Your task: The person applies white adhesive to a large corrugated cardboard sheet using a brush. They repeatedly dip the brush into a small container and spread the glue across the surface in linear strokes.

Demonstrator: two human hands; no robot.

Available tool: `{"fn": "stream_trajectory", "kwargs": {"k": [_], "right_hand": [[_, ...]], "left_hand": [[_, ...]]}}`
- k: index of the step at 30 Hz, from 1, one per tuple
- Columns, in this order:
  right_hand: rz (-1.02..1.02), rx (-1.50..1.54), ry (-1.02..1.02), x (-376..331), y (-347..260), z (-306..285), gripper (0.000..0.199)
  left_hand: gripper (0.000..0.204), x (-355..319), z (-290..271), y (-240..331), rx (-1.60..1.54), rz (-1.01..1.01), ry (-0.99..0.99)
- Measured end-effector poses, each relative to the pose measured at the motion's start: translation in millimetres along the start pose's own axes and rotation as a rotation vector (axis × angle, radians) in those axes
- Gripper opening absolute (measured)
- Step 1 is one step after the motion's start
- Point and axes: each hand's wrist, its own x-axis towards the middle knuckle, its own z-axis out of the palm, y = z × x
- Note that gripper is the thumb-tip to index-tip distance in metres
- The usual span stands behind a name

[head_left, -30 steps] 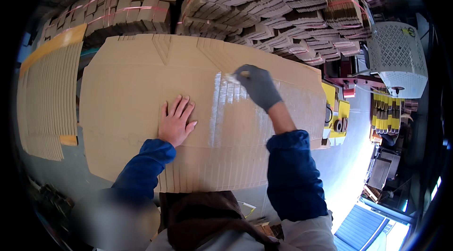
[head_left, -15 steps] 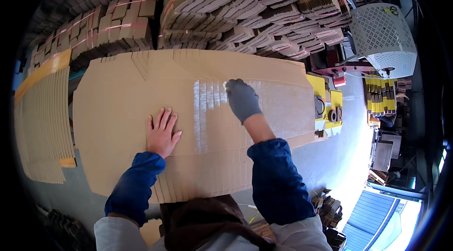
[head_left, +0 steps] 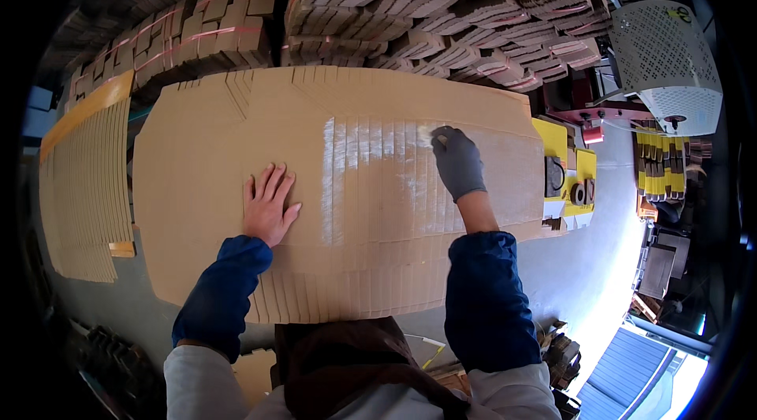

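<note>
A large stack of fanned-out flat cardboard sheets (head_left: 205,207) spreads before me, their edges overlapping in steps. My left hand (head_left: 270,203), bare, lies flat on the top sheet with its fingers spread. My right hand (head_left: 459,164), in a grey glove, is closed round a brush (head_left: 428,134); only its pale bristles show, touching the stepped edges at the right. The glove hides the rest of the brush. Whitish wet streaks (head_left: 355,144), which look like glue, run down the left of the stepped strip and along its upper part to the brush.
Tied bundles of cardboard (head_left: 355,22) are piled along the far side. Another fanned cardboard stack (head_left: 87,183) stands at the left. On the right are yellow boxes (head_left: 585,171) with tape rolls and a machine with a perforated grey cover (head_left: 661,45). Grey floor (head_left: 583,238) shows beyond the right edge.
My right hand has swept to the right with the brush, and the white streaks reach further right along the upper strip. My left hand stays flat on the cardboard. The view has shifted slightly.
</note>
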Motion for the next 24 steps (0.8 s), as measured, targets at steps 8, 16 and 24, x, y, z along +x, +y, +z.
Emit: {"fn": "stream_trajectory", "kwargs": {"k": [8,16,24], "right_hand": [[-0.355,-0.091,0.081,-83.1,-76.6,76.5,0.008],[-0.373,-0.12,0.187,-71.2,-127.8,75.8,0.006],[-0.365,-0.013,0.221,-53.7,-144.8,67.1,0.013]], "left_hand": [[0.06,-1.0,2.2,-0.3,0.021,0.025,0.015],[0.058,-3.0,1.9,0.2,0.011,0.021,0.026],[0.058,-7.5,2.5,-8.6,-0.017,0.018,0.045]]}}
